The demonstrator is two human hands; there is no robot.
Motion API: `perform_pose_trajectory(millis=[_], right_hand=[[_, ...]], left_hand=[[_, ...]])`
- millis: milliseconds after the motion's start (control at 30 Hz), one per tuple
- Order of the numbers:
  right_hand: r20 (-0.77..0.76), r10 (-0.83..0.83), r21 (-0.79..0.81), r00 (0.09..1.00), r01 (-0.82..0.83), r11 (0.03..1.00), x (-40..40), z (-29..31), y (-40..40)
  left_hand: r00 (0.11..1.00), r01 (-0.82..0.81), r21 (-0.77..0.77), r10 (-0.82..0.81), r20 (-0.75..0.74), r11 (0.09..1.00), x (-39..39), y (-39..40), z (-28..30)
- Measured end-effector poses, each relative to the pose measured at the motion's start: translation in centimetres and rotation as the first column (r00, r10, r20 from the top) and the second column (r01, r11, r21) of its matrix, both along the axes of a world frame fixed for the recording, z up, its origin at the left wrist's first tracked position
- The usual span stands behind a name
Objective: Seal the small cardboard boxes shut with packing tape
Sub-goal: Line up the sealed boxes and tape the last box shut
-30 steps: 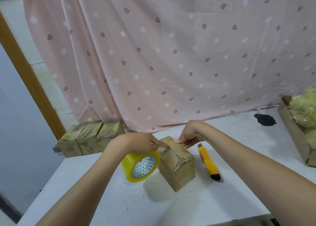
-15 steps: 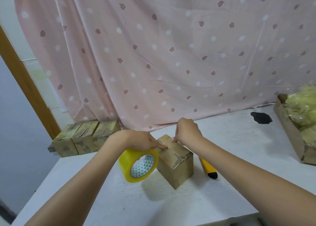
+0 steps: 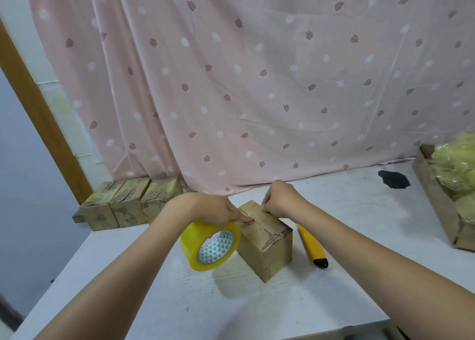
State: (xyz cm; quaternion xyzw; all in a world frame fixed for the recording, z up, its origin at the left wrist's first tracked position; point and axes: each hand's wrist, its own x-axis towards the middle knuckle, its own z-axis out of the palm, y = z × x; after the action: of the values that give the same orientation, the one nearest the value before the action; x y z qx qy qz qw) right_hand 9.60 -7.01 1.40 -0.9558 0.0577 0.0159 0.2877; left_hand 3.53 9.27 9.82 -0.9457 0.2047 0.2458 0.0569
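Far left of the frame, three small cardboard boxes point(image 3: 129, 206) sit in a row at the back edge of the white tabletop point(image 3: 205, 301), printing on them too blurry to read. Center-left, the left hand point(image 3: 213, 209) grips a yellow tape roll point(image 3: 210, 247), fingertip pressing the top seam of the cardboard box point(image 3: 264, 239) in the middle. The roll's core has a green triangle pattern, no readable brand. The right hand point(image 3: 279, 199) pinches at the box's far top edge. Just right lies a yellow box cutter point(image 3: 312, 245). Far right, a cardboard tray point(image 3: 437, 200) of plastic-wrapped stuff.
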Motion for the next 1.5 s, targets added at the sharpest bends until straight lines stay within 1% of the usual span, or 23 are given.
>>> perform_pose_trajectory(millis=[67, 133, 200, 333, 467, 600, 733, 867, 933, 1033, 1067, 1133, 1200, 1233, 1267, 1300, 1333, 1367, 1400, 1433, 1500], right_hand=[[-0.053, 0.031, 0.124, 0.998, -0.024, 0.992, -0.1, 0.7, -0.4], [-0.108, 0.066, 0.273, 0.992, -0.034, 0.961, -0.5, 1.3, -0.8], [-0.138, 0.087, 0.353, 0.987, -0.033, 0.935, -0.6, 1.4, -1.4], [-0.126, 0.148, 0.473, 0.981, -0.072, 0.878, -0.1, 0.9, -2.7], [-0.102, 0.270, 0.520, 0.957, -0.180, 0.835, -0.2, 0.4, -3.8], [-0.061, 0.294, 0.546, 0.954, -0.215, 0.810, -0.3, 0.1, -4.0], [-0.037, 0.232, 0.520, 0.972, -0.179, 0.835, -0.5, -0.5, -3.1], [-0.126, 0.156, 0.560, 0.980, -0.059, 0.826, -0.3, -0.9, -2.5], [-0.156, 0.116, 0.530, 0.981, -0.016, 0.848, -0.3, -0.9, -2.1], [-0.119, 0.051, 0.437, 0.992, 0.006, 0.900, -0.3, -1.0, -1.4], [-0.100, 0.026, 0.383, 0.995, 0.015, 0.924, -0.3, -1.0, -1.1], [-0.045, -0.007, 0.210, 0.999, 0.017, 0.978, -0.6, -0.8, -0.5], [0.076, 0.003, -0.003, 0.997, -0.003, 1.000, -1.3, -0.9, 0.3], [0.186, 0.036, -0.095, 0.982, -0.019, 0.995, -2.0, -0.9, 0.6], [0.304, 0.094, -0.156, 0.948, -0.047, 0.987, -2.7, -0.9, 0.9], [0.393, 0.176, -0.180, 0.902, -0.112, 0.977, -3.6, -0.9, 1.0], [0.430, 0.275, -0.188, 0.860, -0.212, 0.959, -4.4, -0.9, 0.8], [0.412, 0.367, -0.184, 0.834, -0.318, 0.930, -5.3, -1.0, 0.6], [0.355, 0.433, -0.185, 0.828, -0.392, 0.901, -6.1, -1.1, 0.4], [0.270, 0.479, -0.209, 0.835, -0.435, 0.876, -6.8, -1.3, 0.3], [0.146, 0.498, -0.276, 0.855, -0.448, 0.851, -7.8, -1.6, -0.3]], left_hand=[[1.000, -0.013, -0.010, 0.013, 0.000, 1.000, 0.0, 0.1, -0.1], [1.000, -0.020, -0.022, 0.020, 0.000, 1.000, 0.1, 0.2, -0.2], [1.000, -0.025, -0.025, 0.025, 0.000, 0.999, 0.3, 0.2, -0.4], [1.000, -0.014, -0.030, 0.014, -0.005, 0.999, 0.4, 0.5, -0.5], [1.000, 0.012, -0.008, -0.012, 0.004, 1.000, 0.3, 0.6, -0.2], [1.000, 0.021, 0.008, -0.021, 0.003, 1.000, 0.5, 0.4, -0.3], [1.000, 0.005, -0.006, -0.005, 0.001, 1.000, 1.0, 0.6, -0.7], [1.000, 0.001, -0.024, -0.001, -0.010, 1.000, 1.2, 0.6, -0.9], [1.000, 0.003, -0.023, -0.003, -0.022, 1.000, 1.3, 0.8, -0.9], [0.999, 0.013, -0.009, -0.014, -0.034, 1.000, 1.4, 1.0, -1.2], [0.999, 0.013, -0.012, -0.013, -0.033, 1.000, 1.5, 1.0, -1.3], [1.000, 0.009, -0.035, -0.010, -0.025, 0.999, 1.5, 1.0, -1.4], [1.000, -0.008, -0.082, 0.007, -0.015, 0.997, 1.4, 1.1, -1.5], [1.000, -0.013, -0.106, 0.012, -0.010, 0.994, 1.4, 1.3, -1.6], [1.000, -0.019, -0.128, 0.018, -0.004, 0.992, 1.3, 1.4, -1.7], [1.000, -0.030, -0.148, 0.030, -0.003, 0.989, 1.2, 1.6, -1.9], [0.999, -0.040, -0.172, 0.041, 0.001, 0.984, 1.2, 1.8, -2.1], [0.999, -0.048, -0.199, 0.051, 0.009, 0.979, 1.4, 2.2, -2.4], [0.998, -0.048, -0.228, 0.053, 0.015, 0.972, 1.6, 2.5, -2.6], [0.998, -0.051, -0.257, 0.057, 0.015, 0.965, 1.8, 3.0, -2.9], [0.998, -0.053, -0.316, 0.064, 0.025, 0.947, 2.1, 3.6, -3.5]])
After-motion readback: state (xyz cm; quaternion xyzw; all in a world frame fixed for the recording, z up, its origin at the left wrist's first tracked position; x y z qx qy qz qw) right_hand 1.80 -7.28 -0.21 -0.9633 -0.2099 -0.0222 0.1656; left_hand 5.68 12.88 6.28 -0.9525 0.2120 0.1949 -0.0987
